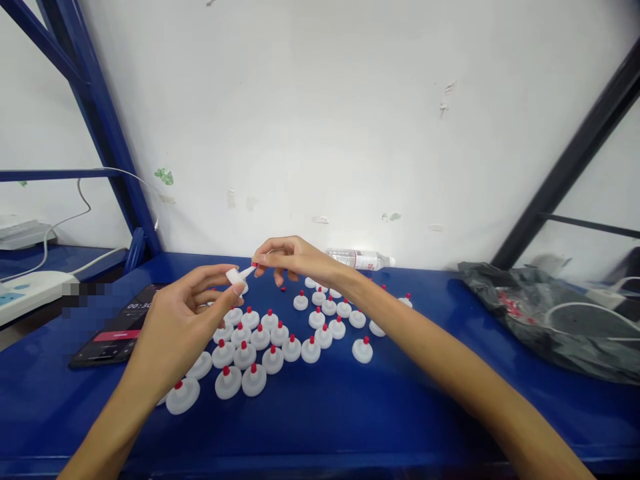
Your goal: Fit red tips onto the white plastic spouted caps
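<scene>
- My left hand [193,300] pinches a white nozzle cap [238,275] between thumb and fingertips, raised above the counter [350,413]; the cap's long axis lies nearly level, its spout pointing right and a little far, straight toward my other hand
- My right hand [285,257] comes in from the right with thumb and forefinger closed on a small red tip [255,265]; the tip sits right at the spout's end, touching or all but touching, I cannot tell which; both hands meet over the far-left part of the spread, so neither is clearly nearer, though the right one carries the smaller piece
- Below and to the near side of my hands stand the finished white caps with red tips [273,340], upright on their wide bases in loose rows; some touch, others stand apart; a loose red piece [283,289] lies on the counter just beneath my right hand
- The counter is a smooth blue metal surface; a phone [117,327] showing a timer lies at the left, near my left wrist; a clear water bottle [360,259] lies on its side at the far edge against the white wall [325,120]; a dark plastic bag [540,320] slumps at the right
- Blue frame struts [107,133] rise at the left, a dark strut at the right; white cables trail off at the far left
</scene>
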`<act>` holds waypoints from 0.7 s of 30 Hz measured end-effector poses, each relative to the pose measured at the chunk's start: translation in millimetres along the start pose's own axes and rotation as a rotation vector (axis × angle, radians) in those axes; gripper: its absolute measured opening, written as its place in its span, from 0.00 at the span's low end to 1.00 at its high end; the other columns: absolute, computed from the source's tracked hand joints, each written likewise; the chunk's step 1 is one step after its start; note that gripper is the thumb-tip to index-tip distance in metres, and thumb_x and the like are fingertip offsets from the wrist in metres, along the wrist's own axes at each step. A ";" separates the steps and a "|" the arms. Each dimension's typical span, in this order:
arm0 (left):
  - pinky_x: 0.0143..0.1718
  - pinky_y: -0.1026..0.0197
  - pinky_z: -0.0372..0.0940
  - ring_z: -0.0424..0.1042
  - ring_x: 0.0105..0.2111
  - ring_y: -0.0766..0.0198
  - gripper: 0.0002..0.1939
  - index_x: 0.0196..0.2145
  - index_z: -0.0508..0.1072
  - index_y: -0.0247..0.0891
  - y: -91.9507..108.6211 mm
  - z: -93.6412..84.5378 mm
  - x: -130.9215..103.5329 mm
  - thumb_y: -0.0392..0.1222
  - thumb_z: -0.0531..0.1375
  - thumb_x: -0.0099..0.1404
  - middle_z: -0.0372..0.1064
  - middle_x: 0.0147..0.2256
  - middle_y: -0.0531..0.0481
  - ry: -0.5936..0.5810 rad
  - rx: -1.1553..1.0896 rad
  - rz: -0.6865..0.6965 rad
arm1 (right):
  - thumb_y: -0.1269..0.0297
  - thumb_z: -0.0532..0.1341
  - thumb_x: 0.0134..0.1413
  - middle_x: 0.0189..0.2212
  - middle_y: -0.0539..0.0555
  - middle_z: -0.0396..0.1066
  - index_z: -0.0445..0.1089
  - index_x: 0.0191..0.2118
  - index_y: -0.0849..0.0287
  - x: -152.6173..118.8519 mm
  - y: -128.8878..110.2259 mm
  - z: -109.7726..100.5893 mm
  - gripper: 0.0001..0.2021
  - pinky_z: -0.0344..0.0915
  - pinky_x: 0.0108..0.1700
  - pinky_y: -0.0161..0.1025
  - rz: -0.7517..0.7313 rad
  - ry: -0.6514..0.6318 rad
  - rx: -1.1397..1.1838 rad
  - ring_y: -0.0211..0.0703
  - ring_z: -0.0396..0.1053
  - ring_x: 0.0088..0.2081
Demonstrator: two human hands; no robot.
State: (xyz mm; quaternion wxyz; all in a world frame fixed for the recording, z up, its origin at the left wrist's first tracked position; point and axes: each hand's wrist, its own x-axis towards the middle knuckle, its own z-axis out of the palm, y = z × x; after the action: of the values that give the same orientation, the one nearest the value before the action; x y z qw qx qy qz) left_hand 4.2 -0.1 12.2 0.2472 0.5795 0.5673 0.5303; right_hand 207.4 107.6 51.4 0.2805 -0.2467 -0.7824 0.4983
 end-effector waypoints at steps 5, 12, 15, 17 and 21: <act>0.28 0.62 0.75 0.82 0.34 0.56 0.34 0.52 0.76 0.40 3.0 1.8 -0.5 0.66 0.69 0.58 0.82 0.47 0.43 0.000 -0.005 0.002 | 0.58 0.68 0.64 0.35 0.50 0.79 0.76 0.41 0.59 -1.7 -6.7 4.8 0.09 0.56 0.23 0.30 -0.005 0.035 -0.071 0.31 0.69 0.24; 0.26 0.63 0.74 0.82 0.35 0.55 0.33 0.53 0.75 0.40 -1.5 5.1 -0.7 0.66 0.68 0.59 0.82 0.45 0.43 0.025 -0.021 0.048 | 0.53 0.66 0.67 0.32 0.49 0.77 0.75 0.40 0.59 -2.9 -2.2 9.3 0.13 0.65 0.30 0.35 -0.131 0.059 -0.164 0.32 0.69 0.22; 0.26 0.63 0.74 0.81 0.36 0.55 0.30 0.52 0.75 0.42 -6.4 6.3 -0.7 0.64 0.69 0.60 0.81 0.43 0.45 0.049 -0.026 0.095 | 0.49 0.65 0.67 0.32 0.48 0.77 0.74 0.39 0.57 -0.9 1.7 11.0 0.15 0.64 0.28 0.35 -0.145 0.072 -0.158 0.33 0.68 0.22; 0.27 0.63 0.75 0.81 0.37 0.55 0.28 0.52 0.75 0.43 -9.7 7.2 -0.5 0.63 0.69 0.62 0.80 0.42 0.47 0.064 -0.001 0.131 | 0.48 0.65 0.67 0.32 0.48 0.77 0.73 0.39 0.57 0.2 3.1 11.6 0.16 0.64 0.28 0.35 -0.151 0.074 -0.154 0.33 0.68 0.22; 0.32 0.62 0.76 0.81 0.40 0.56 0.25 0.52 0.74 0.45 -14.6 8.7 0.0 0.61 0.68 0.64 0.80 0.41 0.49 0.100 0.063 0.200 | 0.46 0.65 0.67 0.33 0.49 0.77 0.72 0.37 0.57 -0.6 2.8 12.7 0.17 0.65 0.30 0.35 -0.159 0.050 -0.144 0.34 0.69 0.23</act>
State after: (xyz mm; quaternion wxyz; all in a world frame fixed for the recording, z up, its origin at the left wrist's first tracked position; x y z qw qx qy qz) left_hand 6.2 6.0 -3.5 0.1464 0.6134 0.5346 0.5625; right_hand 199.4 100.2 44.3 0.3201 -0.2158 -0.8260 0.4106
